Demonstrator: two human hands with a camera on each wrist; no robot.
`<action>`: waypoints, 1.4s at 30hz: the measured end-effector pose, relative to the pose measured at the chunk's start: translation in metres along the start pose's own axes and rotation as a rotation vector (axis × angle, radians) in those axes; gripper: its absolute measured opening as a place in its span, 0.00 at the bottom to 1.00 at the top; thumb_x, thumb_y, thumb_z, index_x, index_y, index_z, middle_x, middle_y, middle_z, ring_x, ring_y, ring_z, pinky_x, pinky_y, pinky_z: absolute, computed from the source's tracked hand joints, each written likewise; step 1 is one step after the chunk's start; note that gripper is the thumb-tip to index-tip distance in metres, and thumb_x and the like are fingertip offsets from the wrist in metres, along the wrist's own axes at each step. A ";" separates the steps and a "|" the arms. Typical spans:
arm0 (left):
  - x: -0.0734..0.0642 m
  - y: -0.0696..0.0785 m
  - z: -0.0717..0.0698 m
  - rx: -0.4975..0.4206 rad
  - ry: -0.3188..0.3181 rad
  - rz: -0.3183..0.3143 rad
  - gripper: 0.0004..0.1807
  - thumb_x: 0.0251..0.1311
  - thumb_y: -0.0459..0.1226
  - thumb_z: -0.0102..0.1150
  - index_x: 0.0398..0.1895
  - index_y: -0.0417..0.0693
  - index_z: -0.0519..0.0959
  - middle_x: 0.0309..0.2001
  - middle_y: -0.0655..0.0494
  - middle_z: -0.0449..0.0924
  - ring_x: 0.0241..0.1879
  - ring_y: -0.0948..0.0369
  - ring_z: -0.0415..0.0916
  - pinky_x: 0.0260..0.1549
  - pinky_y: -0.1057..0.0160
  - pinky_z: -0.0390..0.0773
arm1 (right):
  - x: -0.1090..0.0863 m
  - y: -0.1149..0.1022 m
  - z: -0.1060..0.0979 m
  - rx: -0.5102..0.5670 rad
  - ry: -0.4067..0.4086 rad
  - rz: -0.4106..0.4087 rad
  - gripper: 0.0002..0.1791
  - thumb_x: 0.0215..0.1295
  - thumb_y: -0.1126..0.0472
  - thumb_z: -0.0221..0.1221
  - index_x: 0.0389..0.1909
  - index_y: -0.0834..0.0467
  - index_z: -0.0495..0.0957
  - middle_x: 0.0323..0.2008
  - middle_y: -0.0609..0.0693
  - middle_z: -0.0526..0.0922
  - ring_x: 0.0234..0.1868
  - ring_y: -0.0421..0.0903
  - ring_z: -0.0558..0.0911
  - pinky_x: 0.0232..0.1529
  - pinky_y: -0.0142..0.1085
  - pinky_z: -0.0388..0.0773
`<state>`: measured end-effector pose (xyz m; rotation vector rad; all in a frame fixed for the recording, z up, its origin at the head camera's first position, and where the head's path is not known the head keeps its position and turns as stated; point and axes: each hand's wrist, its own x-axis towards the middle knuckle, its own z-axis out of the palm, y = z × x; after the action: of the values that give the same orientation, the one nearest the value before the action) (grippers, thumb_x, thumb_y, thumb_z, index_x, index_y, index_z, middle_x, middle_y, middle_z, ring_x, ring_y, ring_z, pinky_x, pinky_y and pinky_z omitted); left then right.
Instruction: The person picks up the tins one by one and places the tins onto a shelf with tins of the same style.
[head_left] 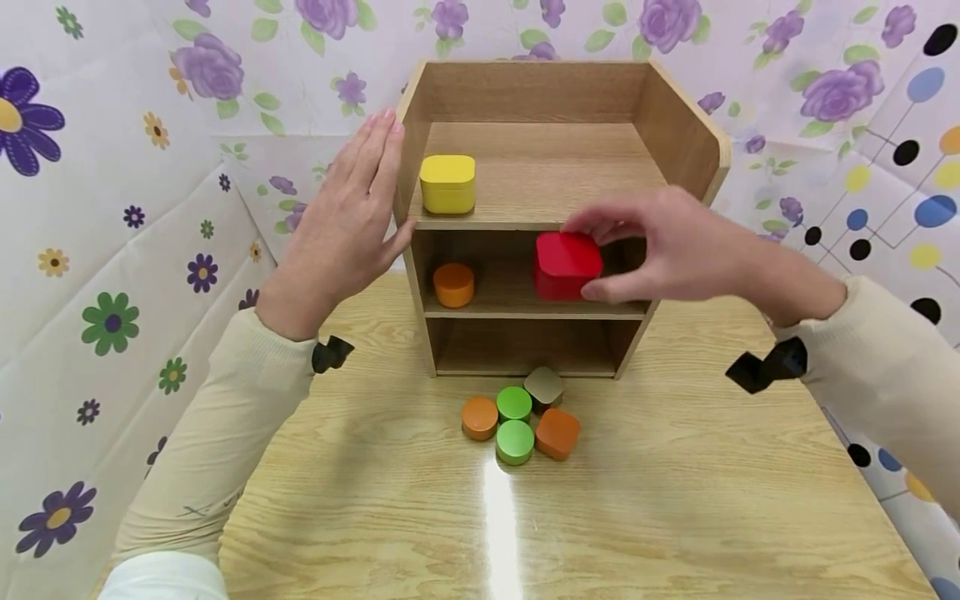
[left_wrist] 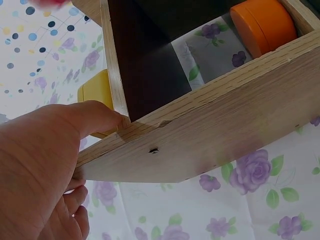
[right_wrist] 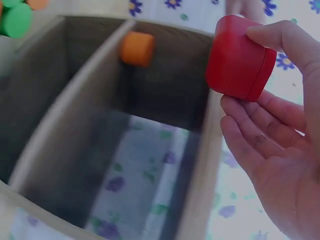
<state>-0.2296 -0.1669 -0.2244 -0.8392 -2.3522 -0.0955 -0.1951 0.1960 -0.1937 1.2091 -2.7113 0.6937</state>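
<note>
My right hand [head_left: 667,242] pinches a red rounded box [head_left: 567,267] between thumb and fingertips, in front of the middle compartment of a small wooden shelf [head_left: 525,218]. In the right wrist view the red box [right_wrist: 240,57] shows a seam near one end. Against the shelf's left side rests my left hand [head_left: 341,212], fingers straight along the outer panel; its thumb [left_wrist: 102,117] touches the front edge. Close by, a yellow box [head_left: 447,185] stands on the top board. An orange round box [head_left: 453,285] sits at the left of the middle compartment.
On the table [head_left: 660,483] before the shelf lie a grey-brown box [head_left: 543,386], two green round boxes [head_left: 514,441], an orange round one [head_left: 479,417] and an orange-brown squarish one [head_left: 558,433]. Flowered cloth [head_left: 315,50] covers the back and left walls, dotted cloth the right.
</note>
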 end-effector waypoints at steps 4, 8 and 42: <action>0.000 0.000 0.000 0.005 -0.006 0.004 0.50 0.70 0.38 0.63 0.84 0.28 0.44 0.85 0.33 0.44 0.86 0.41 0.42 0.88 0.53 0.40 | 0.015 -0.007 -0.019 -0.058 0.058 -0.028 0.31 0.56 0.60 0.78 0.61 0.58 0.83 0.50 0.49 0.91 0.50 0.43 0.89 0.57 0.12 0.75; 0.000 0.000 0.001 0.001 -0.005 0.000 0.50 0.70 0.37 0.63 0.84 0.29 0.44 0.85 0.33 0.44 0.86 0.42 0.42 0.88 0.53 0.40 | 0.030 -0.013 -0.031 -0.094 0.084 -0.012 0.30 0.58 0.58 0.77 0.63 0.57 0.82 0.51 0.50 0.90 0.51 0.44 0.88 0.57 0.11 0.73; -0.001 0.000 0.003 -0.032 0.010 -0.014 0.49 0.70 0.35 0.62 0.84 0.29 0.44 0.85 0.35 0.44 0.86 0.42 0.42 0.88 0.53 0.40 | 0.089 0.024 -0.005 0.027 0.085 0.204 0.30 0.63 0.52 0.70 0.67 0.55 0.79 0.57 0.52 0.87 0.59 0.50 0.84 0.68 0.47 0.80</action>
<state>-0.2306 -0.1667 -0.2269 -0.8354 -2.3528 -0.1438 -0.2737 0.1513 -0.1749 0.8939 -2.7873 0.7876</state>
